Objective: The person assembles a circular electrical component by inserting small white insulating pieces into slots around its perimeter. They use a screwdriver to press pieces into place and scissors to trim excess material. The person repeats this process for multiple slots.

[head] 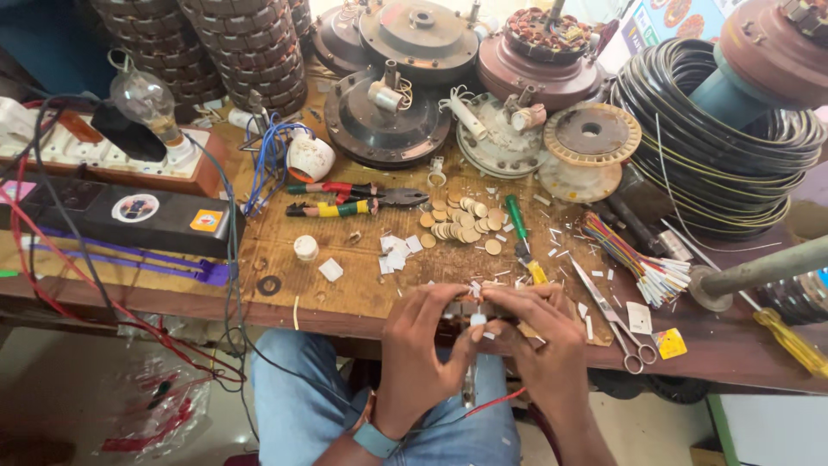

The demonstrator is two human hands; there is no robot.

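Head | two hands: left hand [420, 345], right hand [539, 341] | fingers pinching one small part [477, 318]

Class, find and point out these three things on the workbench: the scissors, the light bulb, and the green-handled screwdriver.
scissors [614, 321]: head view, on the blades near the pivot.
light bulb [142, 97]: head view, on the clear glass globe.
green-handled screwdriver [516, 217]: head view, on the green handle.

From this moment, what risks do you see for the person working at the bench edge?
1. Both hands, left hand and right hand, pinch a small white-tipped part beyond the workbench edge; it may drop to the floor.
2. The scissors lie close beside the right hand and could be knocked off.
3. The loose brown discs might scatter if bumped.
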